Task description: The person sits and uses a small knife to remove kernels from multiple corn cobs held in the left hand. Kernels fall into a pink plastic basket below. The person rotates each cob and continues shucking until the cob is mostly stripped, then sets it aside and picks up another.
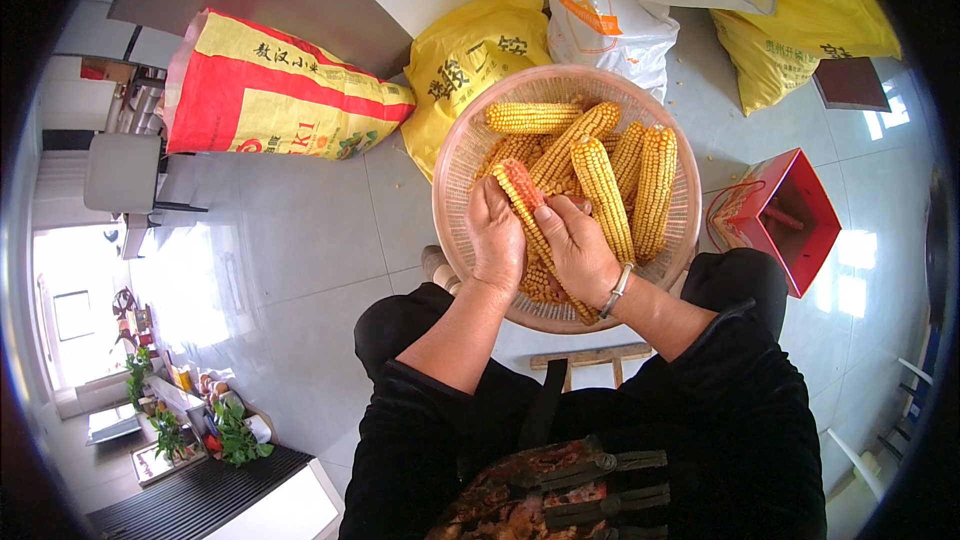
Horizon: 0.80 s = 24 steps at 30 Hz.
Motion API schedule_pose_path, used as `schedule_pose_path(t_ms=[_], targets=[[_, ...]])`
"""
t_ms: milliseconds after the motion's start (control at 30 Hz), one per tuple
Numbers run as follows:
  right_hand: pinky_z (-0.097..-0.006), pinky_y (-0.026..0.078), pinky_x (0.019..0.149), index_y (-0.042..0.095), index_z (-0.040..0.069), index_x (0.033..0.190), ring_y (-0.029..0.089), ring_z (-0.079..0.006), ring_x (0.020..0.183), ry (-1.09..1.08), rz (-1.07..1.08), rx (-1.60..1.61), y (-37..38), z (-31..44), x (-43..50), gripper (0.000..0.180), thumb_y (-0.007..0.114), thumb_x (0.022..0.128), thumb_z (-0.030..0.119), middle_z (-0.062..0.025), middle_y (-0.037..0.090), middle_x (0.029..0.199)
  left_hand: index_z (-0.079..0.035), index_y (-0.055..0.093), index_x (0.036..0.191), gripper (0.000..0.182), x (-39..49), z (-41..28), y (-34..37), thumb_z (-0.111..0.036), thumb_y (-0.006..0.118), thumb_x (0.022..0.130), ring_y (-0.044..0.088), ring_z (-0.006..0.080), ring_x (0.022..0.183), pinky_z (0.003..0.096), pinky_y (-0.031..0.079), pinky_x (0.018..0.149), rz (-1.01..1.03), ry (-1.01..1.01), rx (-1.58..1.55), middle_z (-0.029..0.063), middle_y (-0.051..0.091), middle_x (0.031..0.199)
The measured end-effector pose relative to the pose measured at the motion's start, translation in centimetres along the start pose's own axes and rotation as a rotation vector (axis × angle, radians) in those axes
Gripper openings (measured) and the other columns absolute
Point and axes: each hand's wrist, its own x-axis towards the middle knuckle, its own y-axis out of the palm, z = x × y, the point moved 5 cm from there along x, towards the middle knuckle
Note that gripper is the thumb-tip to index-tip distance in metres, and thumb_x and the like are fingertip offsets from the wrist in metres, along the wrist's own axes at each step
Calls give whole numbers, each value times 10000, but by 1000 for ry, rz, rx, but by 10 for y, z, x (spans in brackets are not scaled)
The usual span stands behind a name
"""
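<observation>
My left hand grips the left side of a partly shelled corn cob, whose reddish core shows near its upper end. My right hand is closed on the same cob, its thumb pressed on the bared part; a bracelet circles that wrist. Both hands are over a round pink plastic basket. Several whole yellow ears of corn lie in it, with loose kernels beneath. Part of another reddish cob shows behind my right hand, mostly hidden.
A red box holding a bare cob stands right of the basket. Beyond the basket are a red-and-yellow sack, a yellow bag, a white plastic bag and another yellow bag. A wooden stool is below the basket.
</observation>
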Motion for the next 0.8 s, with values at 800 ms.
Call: schedule_pose_path(t_ms=[800], targets=[[-361, 446, 833, 603, -61, 1066, 572, -272, 874, -89, 123, -22, -1, -1, 1, 260, 510, 1008, 174, -184, 601, 892, 22, 549, 1057, 499, -4, -21, 13, -403, 286, 1067, 637, 180, 707, 291, 537, 691, 39, -28, 43, 132, 645, 799]])
